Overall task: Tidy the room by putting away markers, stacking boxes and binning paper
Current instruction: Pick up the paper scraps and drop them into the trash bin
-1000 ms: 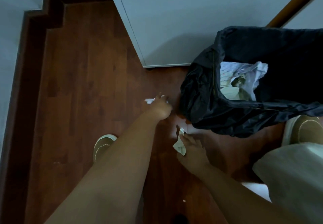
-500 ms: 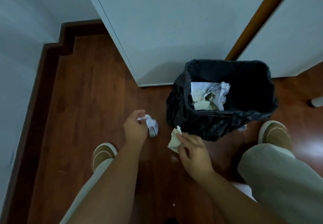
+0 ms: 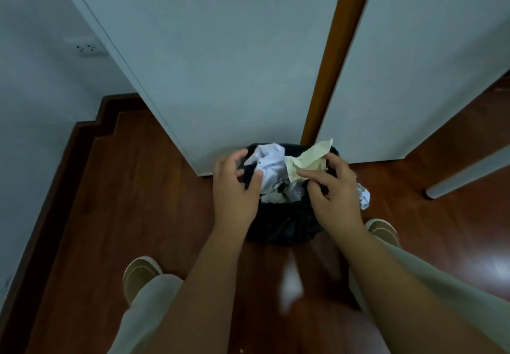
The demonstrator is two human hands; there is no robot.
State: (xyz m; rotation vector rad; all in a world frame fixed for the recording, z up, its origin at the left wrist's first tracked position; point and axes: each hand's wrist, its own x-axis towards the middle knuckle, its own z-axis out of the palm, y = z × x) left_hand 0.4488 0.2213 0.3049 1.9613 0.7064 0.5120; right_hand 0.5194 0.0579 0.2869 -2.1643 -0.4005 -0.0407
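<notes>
Overhead view of a person standing at a waste bin, read from left to right. At far left, a white wall socket (image 3: 86,48) sits above the dark wooden skirting board (image 3: 82,143), which steps around the corner of the reddish-brown wooden floor (image 3: 132,201). A tan slip-on shoe (image 3: 139,273) marks the person's left foot.

The left hand (image 3: 234,188) hovers over the near-left rim of the small bin lined with a black plastic bag (image 3: 281,226); its fingers are spread and loosely curled, gripping nothing. Just beyond its fingertips, a crumpled white sheet of paper (image 3: 269,166) lies over the bin's mouth, apparently just let go. The bin stands against the base of a white cabinet panel (image 3: 220,63), probably so that it stays out of the walkway.

Next to the right, a crumpled cream-yellow sheet of paper (image 3: 306,163) rises above the rim beside the white one. The right hand (image 3: 336,188) touches its near edge with an extended finger, the other digits loosely bent; whether the paper is pinched or merely pushed cannot be told. Both hands are positioned above the opening, presumably so that the paper falls inside.

A small white paper ball (image 3: 364,196) shows beside the right hand, outside the bin's right side; it appears not yet binned. An orange-brown wooden post (image 3: 331,58) separates the cabinet panels.
</notes>
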